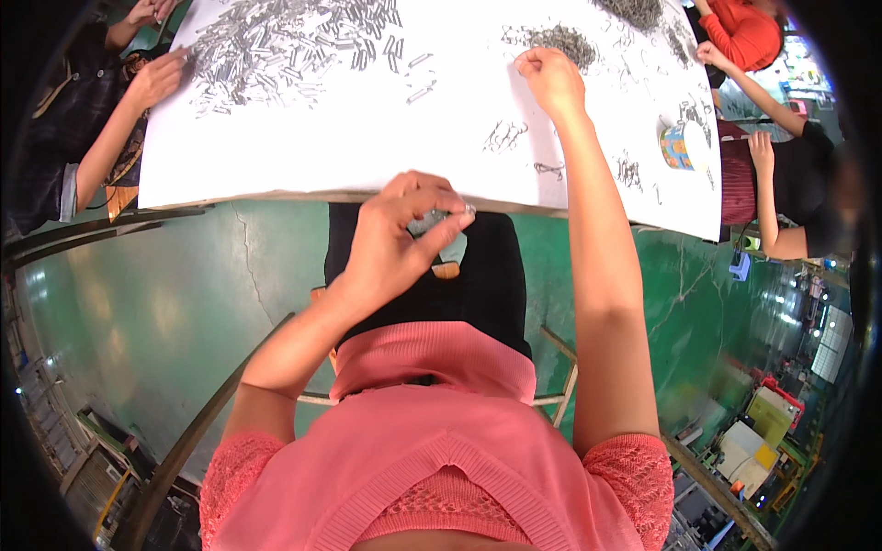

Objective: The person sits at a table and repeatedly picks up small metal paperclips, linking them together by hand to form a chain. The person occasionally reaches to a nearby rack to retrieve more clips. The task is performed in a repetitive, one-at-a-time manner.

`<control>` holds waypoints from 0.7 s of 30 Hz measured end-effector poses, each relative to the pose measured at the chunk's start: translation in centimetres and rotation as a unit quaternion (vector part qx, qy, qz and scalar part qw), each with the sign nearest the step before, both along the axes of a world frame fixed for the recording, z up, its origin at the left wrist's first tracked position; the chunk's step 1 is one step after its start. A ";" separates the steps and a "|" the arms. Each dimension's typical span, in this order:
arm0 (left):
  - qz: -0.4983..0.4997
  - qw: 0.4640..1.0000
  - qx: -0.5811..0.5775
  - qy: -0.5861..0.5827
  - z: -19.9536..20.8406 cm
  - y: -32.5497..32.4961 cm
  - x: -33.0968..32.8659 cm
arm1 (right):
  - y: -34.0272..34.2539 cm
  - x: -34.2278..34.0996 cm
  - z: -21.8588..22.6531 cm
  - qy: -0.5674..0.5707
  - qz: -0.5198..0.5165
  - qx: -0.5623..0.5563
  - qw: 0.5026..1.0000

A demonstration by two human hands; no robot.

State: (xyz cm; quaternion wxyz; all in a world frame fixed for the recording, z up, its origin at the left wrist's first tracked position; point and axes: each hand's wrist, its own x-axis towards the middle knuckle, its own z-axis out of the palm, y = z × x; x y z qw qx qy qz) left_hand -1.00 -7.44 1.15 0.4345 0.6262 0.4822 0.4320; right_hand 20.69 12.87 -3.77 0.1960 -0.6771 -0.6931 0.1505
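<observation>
My left hand (400, 234) is closed just off the table's near edge, above my lap. A small shiny metal piece (469, 210) shows pinched at its thumb and fingertip. More greyish metal seems to lie inside the curled fingers, partly hidden. Stretched out over the white tabletop (367, 156), my right hand (554, 81) has its thumb and fingers pressed together. Whatever they may hold is too small to make out. Just beyond it is a heap of thin dark wire pieces (571, 44). A small cluster of bent wire pieces (504, 137) lies nearer to me.
Many flat grey metal strips (276, 50) spread across the far left. Another dark heap (634, 9) sits at the far right, and a patterned round tub (678, 147) stands at the right. Co-workers' hands reach in from the left (158, 81) and right (712, 55).
</observation>
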 end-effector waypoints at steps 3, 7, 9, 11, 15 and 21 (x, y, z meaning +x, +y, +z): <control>0.011 1.000 -0.009 -0.008 0.2 -0.5 0.2 | 3.4 -1.2 0.2 -0.144 -0.008 -0.093 0.985; 0.004 0.999 -0.034 -0.005 -0.1 -0.7 0.2 | 3.4 -2.2 -0.7 -0.262 0.036 -0.056 0.963; 0.004 0.999 -0.036 -0.002 -0.3 -0.9 0.3 | 1.8 -2.1 -1.2 -0.239 0.056 0.023 0.969; 0.001 0.999 -0.032 -0.003 -0.8 -1.0 0.3 | -0.4 -2.1 -0.8 -0.169 0.060 0.035 0.983; 0.000 0.999 -0.038 -0.013 -1.4 -1.0 0.6 | -5.4 -1.9 0.8 0.115 0.049 -0.027 0.992; 0.026 0.999 -0.019 -0.002 -1.7 -1.0 0.6 | -15.8 -3.8 5.7 0.494 -0.027 -0.122 0.861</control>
